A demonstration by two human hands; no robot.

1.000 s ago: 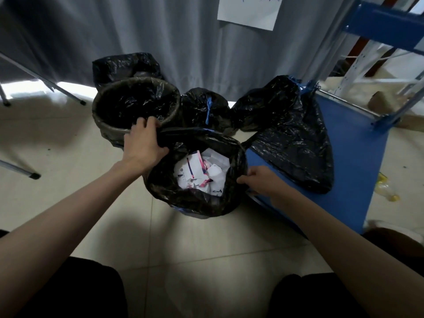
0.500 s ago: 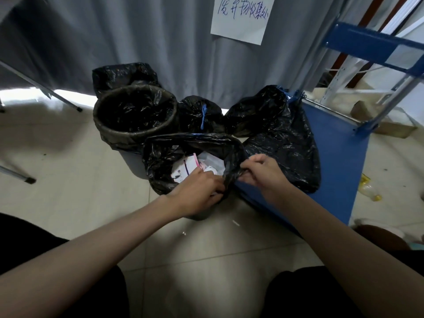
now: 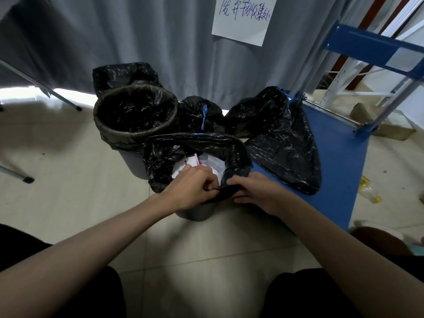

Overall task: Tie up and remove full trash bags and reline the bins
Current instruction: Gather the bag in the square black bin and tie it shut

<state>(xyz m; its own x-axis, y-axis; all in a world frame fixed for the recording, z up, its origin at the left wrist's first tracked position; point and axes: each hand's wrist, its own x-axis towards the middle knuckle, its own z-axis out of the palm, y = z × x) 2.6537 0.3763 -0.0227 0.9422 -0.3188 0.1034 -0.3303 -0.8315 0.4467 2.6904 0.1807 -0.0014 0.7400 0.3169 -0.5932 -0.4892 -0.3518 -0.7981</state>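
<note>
A grey bin (image 3: pixel 195 211) stands on the floor in front of me, lined with a black trash bag (image 3: pixel 160 157) holding white and pink paper waste (image 3: pixel 206 162). My left hand (image 3: pixel 190 187) and my right hand (image 3: pixel 254 191) meet at the bag's near rim, and each pinches the black plastic there. The bag's far rim is loose and raised. Behind and to the left stands a second bin (image 3: pixel 135 118) with a black liner and nothing visible inside.
A tied black bag with a blue drawstring (image 3: pixel 202 115) sits behind the bin. Another black bag (image 3: pixel 282 138) lies over a blue shelf board (image 3: pixel 332 168) on the right. A grey curtain (image 3: pixel 137 37) hangs behind, metal legs (image 3: pixel 25 179) stand left, and a bottle (image 3: pixel 369 193) lies right.
My left hand came off the bag's far left rim and moved to the near rim. Both hands have drawn together and now pinch the near edge.
</note>
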